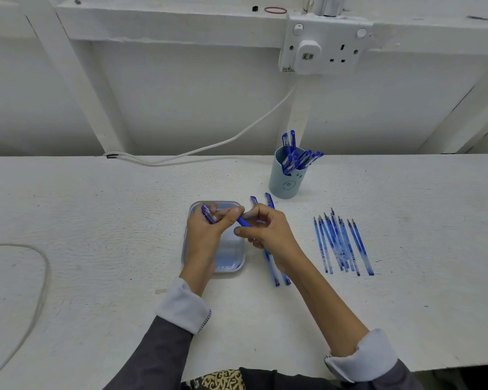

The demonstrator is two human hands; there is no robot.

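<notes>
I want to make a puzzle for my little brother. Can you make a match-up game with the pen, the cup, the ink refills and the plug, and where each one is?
Things:
1 pen
2 cup
3 ink refills
4 plug

Places:
a in the wall socket
b held by the left hand and right hand
c in a row on the table, on the right
d standing at the back of the table

Pairs: 1-b, 2-d, 3-c, 4-a

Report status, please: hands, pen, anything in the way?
Left hand grips blue pen near cap; right hand pinches its other end. Pen above tray. Nothing in the way.
</notes>
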